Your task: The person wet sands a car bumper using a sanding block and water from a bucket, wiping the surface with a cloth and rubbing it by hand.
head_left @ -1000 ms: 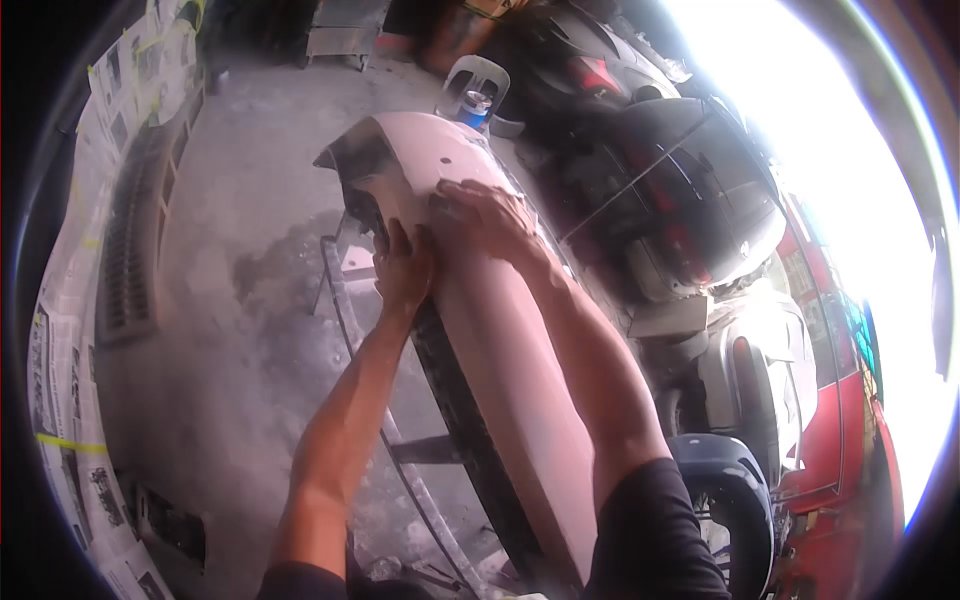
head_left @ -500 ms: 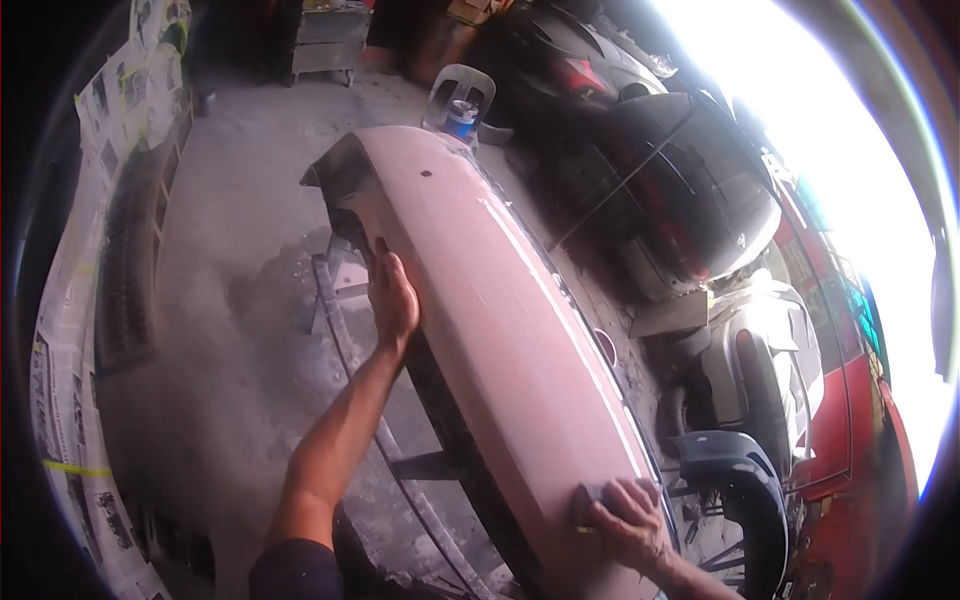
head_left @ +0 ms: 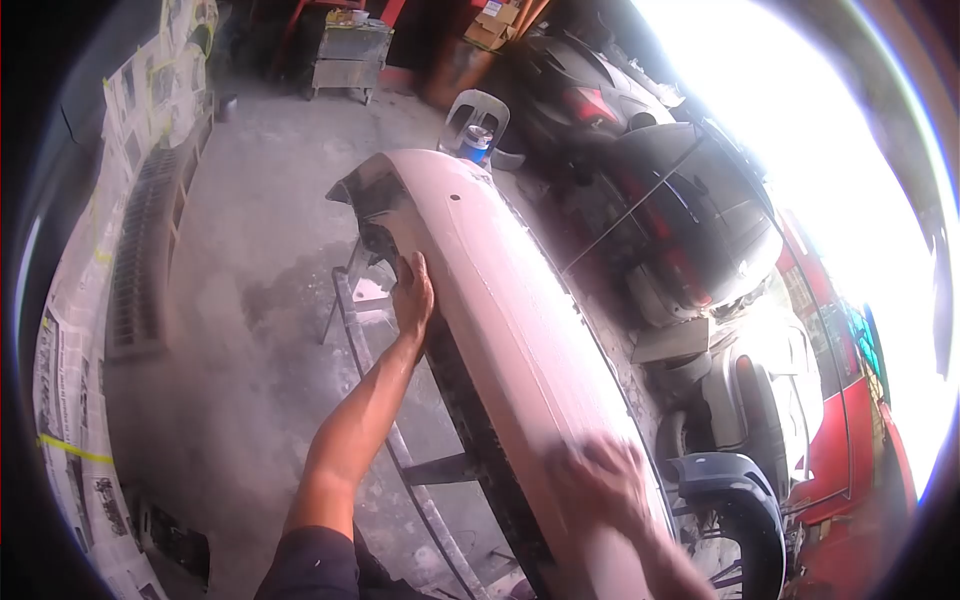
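Your right hand (head_left: 605, 485) has swept from beside your left hand (head_left: 413, 300) a second ago to the near part of the long, curved, matt-pink bumper (head_left: 500, 320), while your left hand stays at the bumper's side edge. Your right hand is blurred over the pink surface, its fingers bent; you cannot tell from this view whether anything sits beneath them. The bumper lies under that hand and runs away past it, beyond your left hand. To the right of your right hand stands a dark blue-grey curved panel (head_left: 765, 510).

Farther along, your left hand rests against the bumper's left edge, fingers straight and close together, gripping nothing around. Below and left of it, a dusty grey metal stand (head_left: 348, 310) reaches under the bumper. Past that hand, a small round dark hole (head_left: 455, 197) shows in the pink surface.

Well to the left of your left hand hang printed newspaper sheets (head_left: 65, 400) with a yellow tape strip (head_left: 75, 449). Beyond the bumper's far end, ahead of both hands, a blue-and-white can (head_left: 476, 147) stands at a pale plastic chair (head_left: 490, 103). Farthest off, ahead and left, is a grey boxy cart (head_left: 350, 60) on legs.
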Motion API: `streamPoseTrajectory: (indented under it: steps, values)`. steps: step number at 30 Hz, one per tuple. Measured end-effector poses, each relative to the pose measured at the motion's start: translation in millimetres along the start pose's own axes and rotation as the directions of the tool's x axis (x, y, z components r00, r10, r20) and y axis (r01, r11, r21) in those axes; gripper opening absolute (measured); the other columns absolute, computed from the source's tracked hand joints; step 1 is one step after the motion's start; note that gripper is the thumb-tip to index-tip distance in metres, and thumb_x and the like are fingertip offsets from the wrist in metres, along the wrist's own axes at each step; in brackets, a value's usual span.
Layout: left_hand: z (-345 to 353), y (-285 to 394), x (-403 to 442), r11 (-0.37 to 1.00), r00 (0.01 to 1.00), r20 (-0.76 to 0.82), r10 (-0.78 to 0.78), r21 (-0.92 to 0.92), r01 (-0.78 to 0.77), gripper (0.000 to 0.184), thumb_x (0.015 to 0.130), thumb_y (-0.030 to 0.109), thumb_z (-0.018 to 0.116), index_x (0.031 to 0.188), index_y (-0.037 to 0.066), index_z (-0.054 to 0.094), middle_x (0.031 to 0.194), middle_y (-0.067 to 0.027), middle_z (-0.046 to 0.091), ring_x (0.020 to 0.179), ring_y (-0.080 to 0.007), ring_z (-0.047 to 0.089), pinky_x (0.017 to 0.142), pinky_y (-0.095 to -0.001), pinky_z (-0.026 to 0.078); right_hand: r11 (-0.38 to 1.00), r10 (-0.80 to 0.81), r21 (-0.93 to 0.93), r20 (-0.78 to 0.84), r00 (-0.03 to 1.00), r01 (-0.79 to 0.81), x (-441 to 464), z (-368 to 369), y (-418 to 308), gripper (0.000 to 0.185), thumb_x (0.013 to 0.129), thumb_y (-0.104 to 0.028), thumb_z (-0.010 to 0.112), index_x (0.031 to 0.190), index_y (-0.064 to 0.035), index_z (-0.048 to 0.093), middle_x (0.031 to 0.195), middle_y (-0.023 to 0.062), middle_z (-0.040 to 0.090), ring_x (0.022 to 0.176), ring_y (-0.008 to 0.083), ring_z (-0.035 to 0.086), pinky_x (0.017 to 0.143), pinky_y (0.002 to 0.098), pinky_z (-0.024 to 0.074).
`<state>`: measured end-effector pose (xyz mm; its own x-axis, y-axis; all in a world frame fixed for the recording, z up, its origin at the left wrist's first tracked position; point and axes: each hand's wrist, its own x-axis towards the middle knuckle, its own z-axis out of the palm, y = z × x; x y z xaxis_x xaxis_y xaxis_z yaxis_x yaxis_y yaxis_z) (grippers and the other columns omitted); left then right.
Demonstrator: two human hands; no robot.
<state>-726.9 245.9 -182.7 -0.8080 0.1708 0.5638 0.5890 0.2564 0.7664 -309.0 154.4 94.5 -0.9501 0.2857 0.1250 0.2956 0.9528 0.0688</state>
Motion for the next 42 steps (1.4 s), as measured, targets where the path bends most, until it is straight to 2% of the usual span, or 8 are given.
streamPoseTrajectory:
  steps: [5, 7, 15, 22, 24, 32, 36, 42]
  values:
    - [-20, 10, -5, 0.992, 0.991, 0.054, -0.125, -0.001, 0.125, 0.05, 0.104, 0.04, 0.039, 0.136, 0.006, 0.055, 0.104, -0.0373, 0.065, 0.092, -0.0536, 0.065, 0.073, -0.0567, 0.051, 0.988, -0.043, -0.156, -0.294, 0.955, -0.004, -141, 5, -28, 0.035, 0.079, -0.017, 0.078, 0.113, -0.0107, 0.071, 0.111, 0.0181, 0.069, 0.099, 0.0352, 0.067, 0.089, 0.0457, 0.0516]
    - [-57, 60, 5, 0.774, 0.82, 0.248, -0.516, -0.275, 0.57, 0.048, 0.104, 0.037, 0.037, 0.135, 0.005, 0.056, 0.101, -0.0356, 0.067, 0.094, -0.0534, 0.065, 0.076, -0.0566, 0.049, 0.998, -0.055, 0.026, -0.078, 0.995, 0.057, -25, -2, -5, 0.049, 0.071, -0.021, 0.083, 0.117, -0.0203, 0.068, 0.111, 0.0137, 0.066, 0.1, 0.0309, 0.066, 0.084, 0.0448, 0.0451]
    - [-90, 90, 19, 0.722, 0.814, 0.241, -0.529, -0.377, 0.581, 0.049, 0.104, 0.04, 0.036, 0.131, 0.005, 0.057, 0.102, -0.0315, 0.068, 0.093, -0.0544, 0.064, 0.084, -0.0588, 0.047, 0.981, -0.166, 0.057, -0.226, 0.96, 0.184, 480, 115, 16, 0.036, 0.093, -0.02, 0.056, 0.127, -0.0201, 0.069, 0.112, 0.0091, 0.069, 0.099, 0.0339, 0.067, 0.086, 0.0446, 0.0521]
    - [-48, 43, -6, 0.656, 0.85, 0.308, -0.427, -0.542, 0.526, 0.033, 0.104, 0.031, 0.043, 0.115, 0.004, 0.058, 0.098, -0.0274, 0.07, 0.084, -0.0491, 0.067, 0.069, -0.053, 0.052, 0.971, -0.228, -0.064, 0.036, 0.973, 0.23, 59, 17, -9, 0.054, 0.074, -0.009, 0.074, 0.125, -0.0251, 0.07, 0.126, 0.012, 0.064, 0.116, 0.0333, 0.061, 0.095, 0.0516, 0.0453]
    - [-29, 37, -8, 0.946, 0.962, 0.05, -0.269, -0.174, 0.274, 0.027, 0.105, 0.024, 0.042, 0.11, 0.003, 0.058, 0.096, -0.027, 0.069, 0.081, -0.0463, 0.068, 0.063, -0.0506, 0.052, 0.98, -0.127, -0.183, -0.289, 0.949, 0.076, -113, 32, -25, 0.058, 0.059, -0.02, 0.085, 0.115, -0.0264, 0.073, 0.104, 0.0095, 0.068, 0.093, 0.0308, 0.068, 0.082, 0.0477, 0.0477]
    - [-38, 56, -9, 0.899, 0.952, 0.041, -0.302, -0.32, 0.299, 0.041, 0.105, 0.032, 0.035, 0.121, 0.0, 0.054, 0.105, -0.0332, 0.066, 0.087, -0.0544, 0.061, 0.075, -0.0548, 0.049, 0.877, -0.463, 0.035, -0.212, 0.861, 0.48, 258, 52, 12, 0.046, 0.078, -0.006, 0.069, 0.123, -0.0127, 0.07, 0.108, 0.0114, 0.068, 0.096, 0.0333, 0.066, 0.079, 0.0463, 0.0495]
    - [-71, 70, 11, 0.775, 0.888, 0.197, -0.416, -0.433, 0.46, 0.048, 0.104, 0.034, 0.031, 0.13, 0.001, 0.054, 0.102, -0.0347, 0.066, 0.092, -0.0576, 0.059, 0.085, -0.0585, 0.043, 0.977, -0.165, 0.116, -0.116, 0.98, 0.178, 491, 111, -11, 0.041, 0.087, -0.013, 0.057, 0.126, -0.0184, 0.07, 0.113, 0.0063, 0.07, 0.107, 0.0328, 0.065, 0.088, 0.046, 0.0501]
    - [-63, 36, 1, 0.805, 0.966, 0.188, -0.175, -0.538, 0.25, 0.048, 0.104, 0.034, 0.034, 0.13, -0.002, 0.052, 0.102, -0.0367, 0.064, 0.091, -0.0559, 0.061, 0.08, -0.0564, 0.048, 0.938, -0.301, 0.123, -0.174, 0.938, 0.324, 231, 45, -8, 0.047, 0.084, -0.01, 0.068, 0.13, -0.0175, 0.066, 0.126, 0.0084, 0.064, 0.115, 0.0315, 0.061, 0.09, 0.0462, 0.0459]
